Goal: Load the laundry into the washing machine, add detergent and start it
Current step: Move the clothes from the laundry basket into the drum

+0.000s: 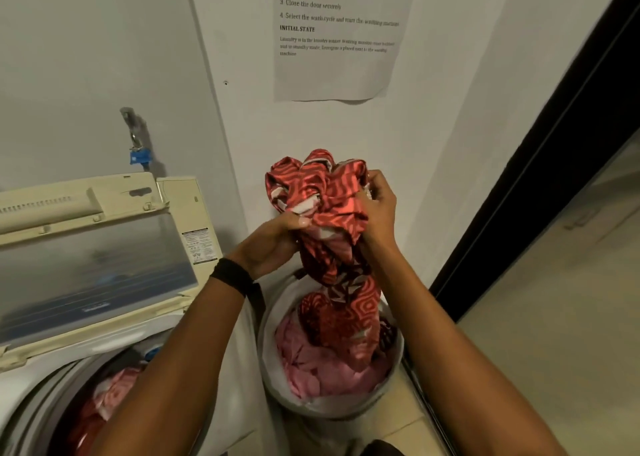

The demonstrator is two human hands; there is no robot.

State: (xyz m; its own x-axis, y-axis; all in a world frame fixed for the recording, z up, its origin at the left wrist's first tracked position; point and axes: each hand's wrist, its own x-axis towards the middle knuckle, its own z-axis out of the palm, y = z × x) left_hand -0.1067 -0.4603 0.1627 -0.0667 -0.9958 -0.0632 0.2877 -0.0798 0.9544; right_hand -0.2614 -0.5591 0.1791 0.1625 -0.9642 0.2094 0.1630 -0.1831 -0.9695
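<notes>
Red cloth: bunched in both hands, tail hanging below fingers into basket
Left hand, right hand: fingers curled tight on cloth
Drum: down-left of fingers, part loaded; loading step; next likely lift tail clear, swing over

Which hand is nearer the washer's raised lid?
Left. The left hand grips the red cloth just right of the lid; the right hand grips the cloth's far side, above the basket.
</notes>
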